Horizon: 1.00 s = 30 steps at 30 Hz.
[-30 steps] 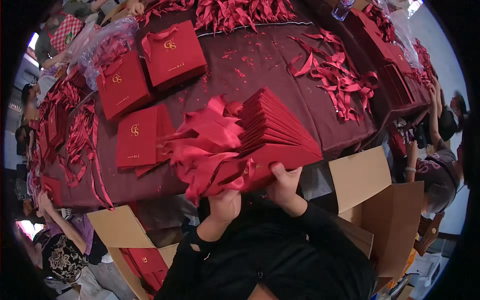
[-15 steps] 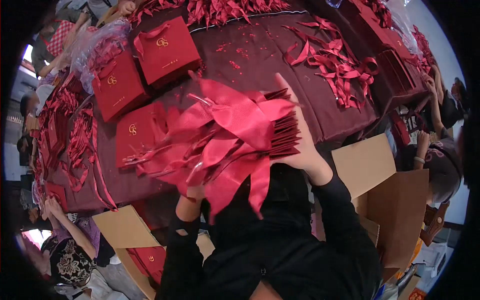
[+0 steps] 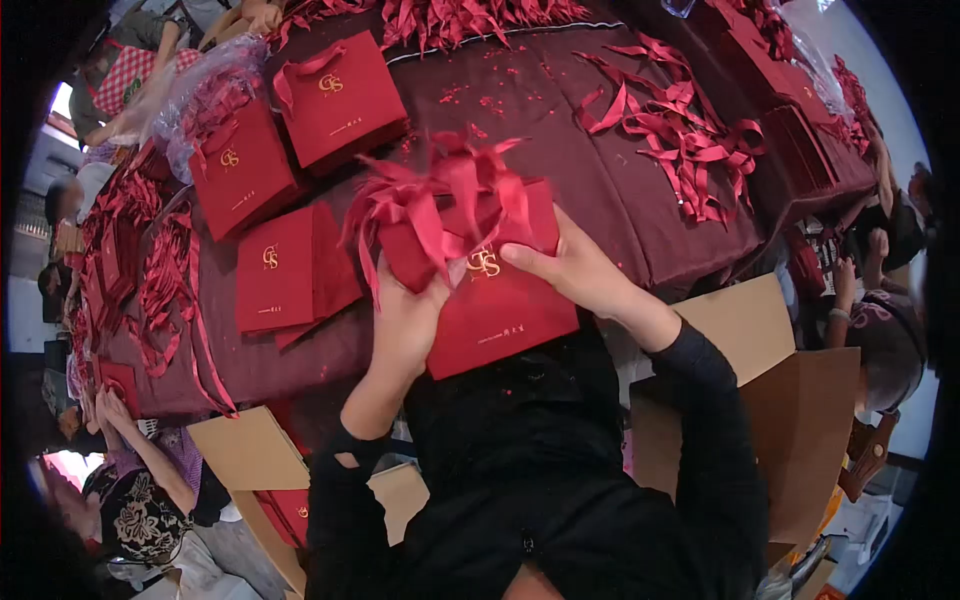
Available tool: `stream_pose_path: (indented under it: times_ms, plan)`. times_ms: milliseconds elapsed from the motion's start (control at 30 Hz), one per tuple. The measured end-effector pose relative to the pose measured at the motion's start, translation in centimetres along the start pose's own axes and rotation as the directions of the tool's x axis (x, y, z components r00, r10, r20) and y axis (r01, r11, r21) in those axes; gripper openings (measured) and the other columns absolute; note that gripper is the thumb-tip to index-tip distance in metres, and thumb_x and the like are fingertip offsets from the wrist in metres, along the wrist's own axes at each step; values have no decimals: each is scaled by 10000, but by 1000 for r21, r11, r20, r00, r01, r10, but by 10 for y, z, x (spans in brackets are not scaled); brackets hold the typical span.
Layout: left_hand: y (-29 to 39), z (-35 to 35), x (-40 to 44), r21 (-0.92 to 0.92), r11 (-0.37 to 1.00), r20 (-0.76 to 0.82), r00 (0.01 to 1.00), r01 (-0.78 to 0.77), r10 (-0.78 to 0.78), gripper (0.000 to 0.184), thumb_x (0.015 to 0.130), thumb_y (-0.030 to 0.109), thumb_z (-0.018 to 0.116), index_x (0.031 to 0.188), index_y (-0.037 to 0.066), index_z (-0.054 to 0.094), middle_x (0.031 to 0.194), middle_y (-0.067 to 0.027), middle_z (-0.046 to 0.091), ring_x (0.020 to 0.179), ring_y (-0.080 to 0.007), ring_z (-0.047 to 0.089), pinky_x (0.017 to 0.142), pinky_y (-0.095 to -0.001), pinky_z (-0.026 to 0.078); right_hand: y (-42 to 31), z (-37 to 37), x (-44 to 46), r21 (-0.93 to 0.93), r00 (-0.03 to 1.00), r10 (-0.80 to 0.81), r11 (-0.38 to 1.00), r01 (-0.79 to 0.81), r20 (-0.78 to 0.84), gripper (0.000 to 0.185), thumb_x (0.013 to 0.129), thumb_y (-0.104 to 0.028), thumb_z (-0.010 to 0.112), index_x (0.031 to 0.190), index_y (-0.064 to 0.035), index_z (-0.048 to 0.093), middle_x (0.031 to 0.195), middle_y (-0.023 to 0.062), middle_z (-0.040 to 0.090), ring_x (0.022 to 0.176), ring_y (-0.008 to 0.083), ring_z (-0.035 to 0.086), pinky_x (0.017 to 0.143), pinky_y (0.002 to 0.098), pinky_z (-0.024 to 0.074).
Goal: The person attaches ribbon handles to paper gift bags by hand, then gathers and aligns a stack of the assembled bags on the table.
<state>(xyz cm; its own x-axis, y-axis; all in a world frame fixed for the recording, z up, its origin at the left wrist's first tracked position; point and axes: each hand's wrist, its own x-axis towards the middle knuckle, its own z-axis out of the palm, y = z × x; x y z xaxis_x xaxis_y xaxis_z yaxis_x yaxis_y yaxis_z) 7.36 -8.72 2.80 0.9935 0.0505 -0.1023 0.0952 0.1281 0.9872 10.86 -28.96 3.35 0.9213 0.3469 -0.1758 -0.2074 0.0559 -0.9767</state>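
Close in front of my body is a stack of red paper gift bags [image 3: 505,315], the top one showing a gold logo and its ribbon handles [image 3: 450,205] bunched at the far end. My left hand [image 3: 412,315] is closed around the stack's left side, its thumb near the ribbons. On the right side, my right hand [image 3: 585,270] grips the stack with its thumb across the front near the logo. The fingers beneath the bags are hidden. Just left of the stack, more flat red bags [image 3: 285,270] lie on the dark red tablecloth [image 3: 490,110].
Two red bags, one at the back [image 3: 338,100] and another [image 3: 240,170], lie further left. Loose red ribbons [image 3: 690,150] cover the right part of the table. Open cardboard boxes stand at my right [image 3: 800,430] and left [image 3: 250,450]. Other people work along both sides.
The stack has turned from ribbons and bag edges facing me to its flat logo front. My right hand's thumb now lies across that front, and the ribbons have swung to the far end.
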Motion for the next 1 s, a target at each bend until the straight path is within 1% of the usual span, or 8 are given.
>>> stream_pose_path:
  times_ms: [33, 133, 267, 367, 467, 633, 833, 1000]
  plan:
    - [17, -2, -2, -107, 984, 116, 985, 142, -130, 433, 930, 166, 637, 1295, 10, 465, 1191, -106, 607, 1092, -207, 594, 921, -340, 487, -10, 3, -4, 100, 988, 155, 983, -155, 2, 696, 833, -278, 773, 1300, 58, 382, 1166, 162, 615, 1037, 208, 627, 909, 329, 499]
    - [28, -4, -16, -224, 878, 123, 906, 424, -406, 431, 936, 176, 631, 1302, 17, 468, 1203, -103, 605, 1102, -208, 592, 932, -352, 484, -21, 4, -12, 168, 916, 395, 901, -401, 65, 695, 815, -254, 786, 1313, 40, 401, 1155, 148, 627, 1014, 218, 644, 886, 332, 519]
    - [49, -6, -39, -354, 716, 239, 798, 602, -552, 452, 973, 288, 583, 1338, 54, 455, 1285, -94, 573, 1158, -213, 570, 1004, -362, 435, -41, -1, -21, 162, 887, 442, 873, -459, 132, 620, 833, -233, 762, 1300, 24, 445, 1145, 140, 635, 988, 208, 659, 870, 341, 544]
    - [65, -2, -43, -544, 676, 292, 868, 497, -402, 470, 997, 346, 528, 1352, 52, 442, 1343, -77, 539, 1236, -217, 518, 1067, -370, 374, -30, -16, -25, 384, 858, 414, 771, -507, 303, 473, 893, -195, 680, 1290, -17, 492, 1174, 133, 636, 995, 210, 674, 856, 345, 568]
    - [58, -12, -22, -518, 742, 365, 894, 426, -259, 463, 1013, 335, 491, 1364, 41, 430, 1385, -68, 503, 1281, -207, 471, 1078, -371, 358, -2, -27, -39, 537, 831, 357, 639, -551, 427, 505, 906, -220, 658, 1332, -23, 473, 1215, 142, 620, 1038, 219, 661, 886, 350, 554]
    - [62, -2, -8, -237, 889, 385, 878, 393, -285, 365, 927, 228, 648, 1223, 27, 575, 1122, -59, 656, 1045, -152, 601, 956, -318, 435, 15, -34, -61, 517, 738, 451, 528, -674, 502, 555, 946, -385, 536, 1384, -53, 457, 1273, 131, 590, 1118, 251, 610, 973, 386, 491]
    - [71, -13, 0, -367, 838, 254, 910, 403, -327, 243, 939, 126, 599, 1165, 35, 608, 1105, -82, 670, 1010, -198, 644, 896, -347, 510, 34, -40, -66, 397, 725, 463, 621, -676, 509, 656, 888, -359, 607, 1432, -72, 379, 1296, 125, 562, 1106, 246, 611, 965, 416, 502]
    - [80, -24, 1, -489, 772, 218, 914, 406, -343, 64, 944, 102, 613, 1001, 73, 607, 943, -18, 662, 874, -143, 660, 770, -290, 538, 42, -37, -67, 498, 694, 360, 501, -708, 624, 698, 853, -259, 647, 1452, -81, 337, 1305, 139, 553, 1113, 255, 613, 947, 404, 527]
